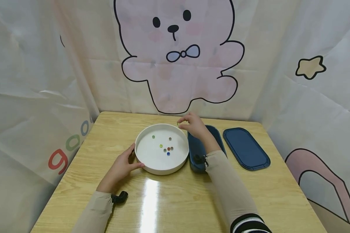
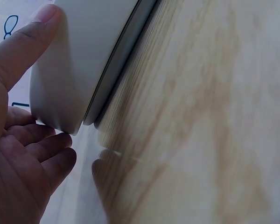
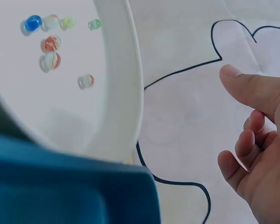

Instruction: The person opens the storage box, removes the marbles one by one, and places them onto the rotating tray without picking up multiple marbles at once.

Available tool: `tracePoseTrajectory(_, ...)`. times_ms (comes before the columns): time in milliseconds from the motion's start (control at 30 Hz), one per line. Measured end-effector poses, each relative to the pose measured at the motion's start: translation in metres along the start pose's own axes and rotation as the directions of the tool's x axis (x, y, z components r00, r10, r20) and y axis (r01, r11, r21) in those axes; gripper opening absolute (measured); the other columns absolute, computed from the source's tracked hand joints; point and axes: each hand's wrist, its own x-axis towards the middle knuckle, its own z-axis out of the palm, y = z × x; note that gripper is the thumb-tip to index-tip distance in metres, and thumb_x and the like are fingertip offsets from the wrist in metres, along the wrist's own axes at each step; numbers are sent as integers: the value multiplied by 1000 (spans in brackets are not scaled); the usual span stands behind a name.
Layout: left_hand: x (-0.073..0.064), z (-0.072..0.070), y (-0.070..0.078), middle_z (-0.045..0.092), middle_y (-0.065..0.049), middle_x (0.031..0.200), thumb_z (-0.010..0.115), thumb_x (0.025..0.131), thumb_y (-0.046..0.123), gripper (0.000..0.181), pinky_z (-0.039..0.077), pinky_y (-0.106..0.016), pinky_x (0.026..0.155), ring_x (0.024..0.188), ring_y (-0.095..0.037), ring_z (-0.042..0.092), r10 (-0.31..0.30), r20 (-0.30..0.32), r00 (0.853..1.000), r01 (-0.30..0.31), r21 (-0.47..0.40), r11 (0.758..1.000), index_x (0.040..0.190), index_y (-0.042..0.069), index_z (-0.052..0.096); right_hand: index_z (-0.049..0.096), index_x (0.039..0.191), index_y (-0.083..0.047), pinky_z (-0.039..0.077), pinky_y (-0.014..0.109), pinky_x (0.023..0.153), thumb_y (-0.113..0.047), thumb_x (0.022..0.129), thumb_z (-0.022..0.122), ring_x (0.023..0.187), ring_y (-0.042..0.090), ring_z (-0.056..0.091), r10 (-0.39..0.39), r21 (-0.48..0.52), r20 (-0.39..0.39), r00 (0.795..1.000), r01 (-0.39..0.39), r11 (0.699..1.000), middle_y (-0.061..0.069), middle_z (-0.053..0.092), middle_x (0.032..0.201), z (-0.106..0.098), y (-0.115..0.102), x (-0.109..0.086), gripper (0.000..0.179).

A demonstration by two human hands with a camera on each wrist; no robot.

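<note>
My left hand [image 1: 122,164] grips the left side of a round white bowl [image 1: 161,169], thumb at the near wall and fingers around the far left side. In the left wrist view, the thumb and curled fingers lie against the bowl's wall [image 2: 79,60]. Several glass marbles, among them a blue marble [image 3: 33,22] and a green marble [image 3: 94,24], lie scattered on the bowl's floor. Above the bowl's far right rim, my right hand [image 1: 193,124] pinches a tiny yellow-green marble [image 1: 177,124] between thumb and index finger. The right wrist view hides that marble and the index fingertip.
A dark blue rectangular container [image 1: 196,147] stands right beside the bowl, partly under my right forearm. Its flat blue lid [image 1: 246,149] lies farther right on the wooden table [image 1: 175,200]. A printed cloth backdrop [image 1: 250,94] hangs behind the table and along both sides.
</note>
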Motion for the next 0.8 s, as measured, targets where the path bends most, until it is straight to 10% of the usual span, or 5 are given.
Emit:
tracePoseTrajectory(300,0,-2,2,19,-13,170,86,83,41,114,23,-57,124,156,-36,20,1,8,1000,-1,-4,1000,165,8,14,79,109,-18,42,42,81,-24,92,80,98,27,45,27,14,48,998,-27,1000,12,55,112,21,-9,16,18)
tracePoseTrajectory(800,0,-1,3,20,-11,170,86,83,41,113,21,-55,125,157,-33,19,-3,13,1000,4,-24,1000,165,9,15,80,102,-16,51,44,99,-16,91,80,120,29,58,36,-39,195,980,-29,999,3,64,121,51,-13,39,10)
